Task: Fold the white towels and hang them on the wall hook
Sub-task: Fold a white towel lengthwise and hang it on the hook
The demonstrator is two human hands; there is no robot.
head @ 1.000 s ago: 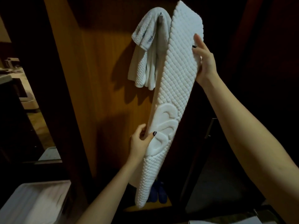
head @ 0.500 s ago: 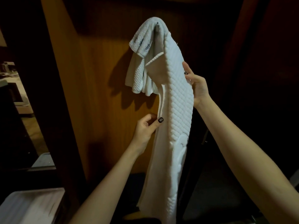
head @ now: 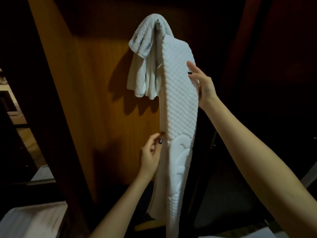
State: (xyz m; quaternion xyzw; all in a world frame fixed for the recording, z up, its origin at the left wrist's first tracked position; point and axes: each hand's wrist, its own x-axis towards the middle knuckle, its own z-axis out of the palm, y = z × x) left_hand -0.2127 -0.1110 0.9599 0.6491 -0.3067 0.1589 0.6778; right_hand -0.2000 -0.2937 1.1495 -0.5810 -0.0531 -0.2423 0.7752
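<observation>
A small white towel with blue lettering hangs over the metal wall hook on the wooden panel. A long white quilted towel hangs from the same spot, its top against the small towel and its lower end trailing below my arms. My right hand lies with straight fingers against the long towel's upper right edge. Lower down, my left hand pinches the towel's left edge between thumb and fingertips.
The wooden wall panel stands straight ahead, with dark doors to its right. A white striped bed corner sits at the lower left. A dim room opens at the far left.
The long towel's top end, held above the hook a second ago, has come down onto it and now hangs straight. My right hand slid down its edge; my left stayed low on the left edge.
</observation>
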